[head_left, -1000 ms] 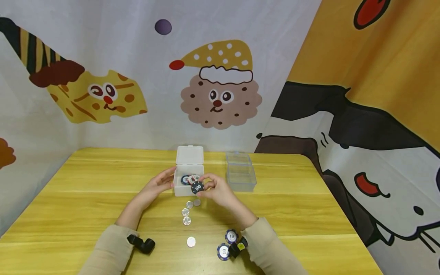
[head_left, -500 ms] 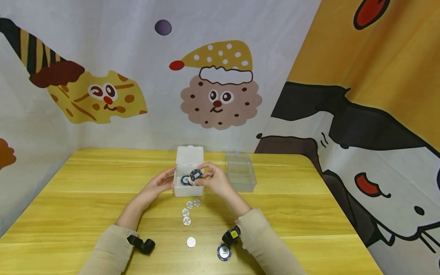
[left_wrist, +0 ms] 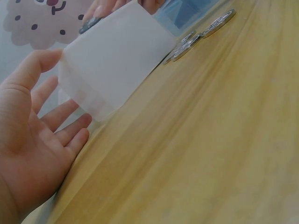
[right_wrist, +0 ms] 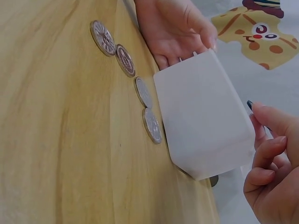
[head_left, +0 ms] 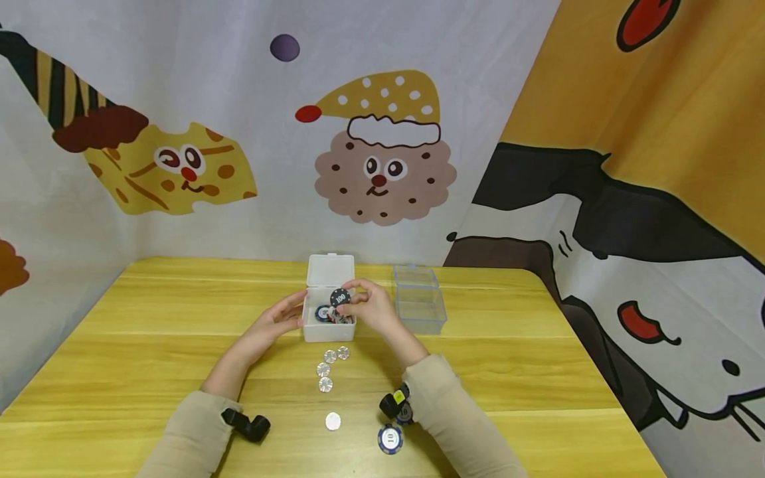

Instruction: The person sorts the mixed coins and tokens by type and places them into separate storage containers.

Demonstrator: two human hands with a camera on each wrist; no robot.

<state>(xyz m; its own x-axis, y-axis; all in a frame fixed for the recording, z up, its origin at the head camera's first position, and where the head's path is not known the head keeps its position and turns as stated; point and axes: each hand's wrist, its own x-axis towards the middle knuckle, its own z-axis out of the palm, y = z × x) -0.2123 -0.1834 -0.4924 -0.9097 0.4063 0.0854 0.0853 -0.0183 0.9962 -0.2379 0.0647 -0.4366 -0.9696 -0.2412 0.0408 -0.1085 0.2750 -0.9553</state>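
A black poker chip marked 100 is pinched between the thumb and fingers of my right hand, over the inside of a white lidded box. The box's lid stands raised at the back. Inside lie a blue-rimmed chip and some red-and-white chips, partly covered. My left hand rests against the box's left side. In the left wrist view, its thumb touches the box edge and its other fingers extend loosely. The right wrist view shows only the chip's dark edge.
Several silver coins lie in front of the box, with a plain silver disc nearer. Blue-rimmed 10 chips lie near the right sleeve, one partly hidden. A clear plastic box with its lid up stands to the right.
My right hand has carried the black chip from the box's front edge up and back over its inside. The right forearm shifted forward and left. My left hand has stayed put.
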